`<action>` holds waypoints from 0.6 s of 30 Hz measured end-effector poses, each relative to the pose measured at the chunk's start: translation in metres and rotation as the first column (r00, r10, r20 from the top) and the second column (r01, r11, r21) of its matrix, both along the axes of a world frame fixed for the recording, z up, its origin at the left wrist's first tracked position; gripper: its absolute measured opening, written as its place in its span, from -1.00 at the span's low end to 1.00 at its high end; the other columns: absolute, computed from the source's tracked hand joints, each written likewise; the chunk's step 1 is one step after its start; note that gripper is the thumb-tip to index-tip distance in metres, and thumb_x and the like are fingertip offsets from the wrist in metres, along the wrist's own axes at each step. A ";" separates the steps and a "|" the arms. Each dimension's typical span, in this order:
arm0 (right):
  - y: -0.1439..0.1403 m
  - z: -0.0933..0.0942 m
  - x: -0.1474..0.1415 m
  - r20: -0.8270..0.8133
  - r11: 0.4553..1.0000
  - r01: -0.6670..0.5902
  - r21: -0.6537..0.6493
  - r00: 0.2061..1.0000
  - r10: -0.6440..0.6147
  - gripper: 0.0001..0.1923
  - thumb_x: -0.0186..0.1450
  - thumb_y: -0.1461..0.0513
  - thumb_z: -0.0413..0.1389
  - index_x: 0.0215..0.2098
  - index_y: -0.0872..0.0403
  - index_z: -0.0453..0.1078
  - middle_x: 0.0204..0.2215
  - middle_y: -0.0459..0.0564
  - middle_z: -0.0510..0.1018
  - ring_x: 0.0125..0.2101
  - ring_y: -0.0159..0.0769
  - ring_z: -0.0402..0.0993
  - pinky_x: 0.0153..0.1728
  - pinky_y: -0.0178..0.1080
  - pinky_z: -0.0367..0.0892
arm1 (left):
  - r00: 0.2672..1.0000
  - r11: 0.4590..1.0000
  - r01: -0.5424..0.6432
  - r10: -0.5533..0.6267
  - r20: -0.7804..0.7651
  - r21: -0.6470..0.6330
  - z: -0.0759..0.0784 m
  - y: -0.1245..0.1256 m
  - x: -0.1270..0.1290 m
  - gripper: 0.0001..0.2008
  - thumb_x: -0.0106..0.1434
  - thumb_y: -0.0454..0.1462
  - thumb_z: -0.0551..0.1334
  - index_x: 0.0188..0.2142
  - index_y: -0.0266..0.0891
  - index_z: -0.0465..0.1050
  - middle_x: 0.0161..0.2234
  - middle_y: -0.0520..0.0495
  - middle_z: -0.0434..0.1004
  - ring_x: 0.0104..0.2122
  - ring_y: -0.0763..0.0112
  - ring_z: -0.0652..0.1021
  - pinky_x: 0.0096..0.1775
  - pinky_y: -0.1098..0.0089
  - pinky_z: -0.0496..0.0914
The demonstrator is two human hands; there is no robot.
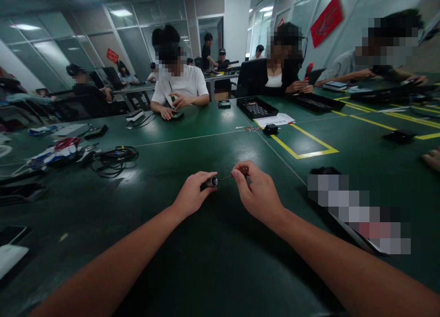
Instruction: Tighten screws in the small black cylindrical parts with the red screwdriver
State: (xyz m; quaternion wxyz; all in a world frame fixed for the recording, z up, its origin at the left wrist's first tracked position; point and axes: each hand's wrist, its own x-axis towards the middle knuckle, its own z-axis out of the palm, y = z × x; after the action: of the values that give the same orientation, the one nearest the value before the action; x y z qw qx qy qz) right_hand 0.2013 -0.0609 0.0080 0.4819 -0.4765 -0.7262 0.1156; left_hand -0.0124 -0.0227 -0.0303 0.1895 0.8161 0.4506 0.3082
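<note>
Left hand closed around a small dark cylinder, silver end turned toward the right, held just above the green table. Right hand pinched on a small screwdriver, brown handle between thumb and fingers, thin shaft aimed at the silver end of the cylinder. Held this way probably so that the tip meets the end face straight, with both forearms low over the table for steadiness. Whether the tip already touches the cylinder: too small to tell. Left of the cylinder, well apart, a tangle of black cables. Beyond the cylinder, a yellow-taped rectangle and a black tray. Across the table from the cylinder, other persons seated, their hands busy with their own small items.
</note>
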 end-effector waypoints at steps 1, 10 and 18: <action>0.000 0.000 0.000 -0.003 1.000 0.006 -0.002 1.000 -0.006 -0.86 0.47 0.19 0.01 -0.19 0.05 0.38 -0.38 -0.02 0.57 -0.40 -0.25 0.53 -0.37 -0.23 0.32 | 1.000 1.000 -0.003 0.003 0.006 -0.002 0.000 0.000 0.000 -0.57 0.29 -0.36 0.35 0.15 -0.13 0.50 0.00 -0.13 0.59 0.01 0.18 0.57 0.11 0.09 0.41; -0.001 0.002 0.000 -0.019 0.999 -0.043 0.017 0.999 0.043 -0.89 0.47 0.20 0.02 -0.17 0.03 0.37 -0.34 -0.02 0.57 -0.34 -0.24 0.54 -0.30 -0.22 0.34 | 1.000 1.000 0.007 -0.007 0.013 -0.002 -0.002 0.001 -0.001 -0.56 0.29 -0.35 0.36 0.16 -0.12 0.49 0.01 -0.13 0.59 0.03 0.17 0.56 0.11 0.09 0.41; 0.000 -0.001 -0.002 0.030 0.996 -0.081 -0.032 0.996 0.082 -0.88 0.47 0.20 0.01 -0.16 0.04 0.37 -0.33 -0.01 0.60 -0.34 -0.23 0.55 -0.30 -0.21 0.35 | 0.999 1.000 0.030 -0.030 -0.014 -0.003 -0.002 0.001 -0.001 -0.58 0.31 -0.34 0.34 0.16 -0.10 0.49 0.02 -0.12 0.60 0.04 0.16 0.55 0.14 0.05 0.37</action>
State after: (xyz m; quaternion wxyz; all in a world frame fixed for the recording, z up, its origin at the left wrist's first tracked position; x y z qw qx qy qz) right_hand 0.1995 -0.0608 0.0073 0.4579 -0.4554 -0.7508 0.1388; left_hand -0.0129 -0.0221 -0.0319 0.1921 0.8246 0.4402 0.2989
